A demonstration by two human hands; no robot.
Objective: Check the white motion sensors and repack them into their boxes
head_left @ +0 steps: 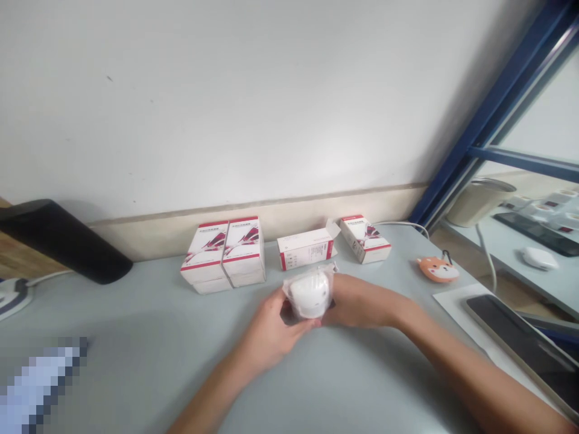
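Plastic film (329, 278) wraps a white domed device (306, 294), and the packet is held over a pale grey tabletop (149, 380), a little in front of the row of cartons. The left hand (271, 330) cups it from the lower left, with its fingers (296, 323) curled closed beneath and against the packet. The right hand (362, 301) comes in from the right, its fingers closed around that side, with the fingertips partly hidden behind the packet. Neither hand is spread wide - both have firm hold of the same packet. Behind it stand 4 white-and-red cartons: 2 side by side on the left (222, 253), then 1 lying with its end flap raised (306, 247), just behind the packet, and 1 more set at an angle (364, 239). To the right lie an orange dog-shaped silicone case (438, 269) with a black loop and a dark tablet (520, 340) resting on white paper (456, 307). A black cylinder (61, 241) lies at the far left of the table, near the wall, while a blue metal frame (493, 108) rises at the upper right. A pixelated patch at the lower left is too blurred to tell.
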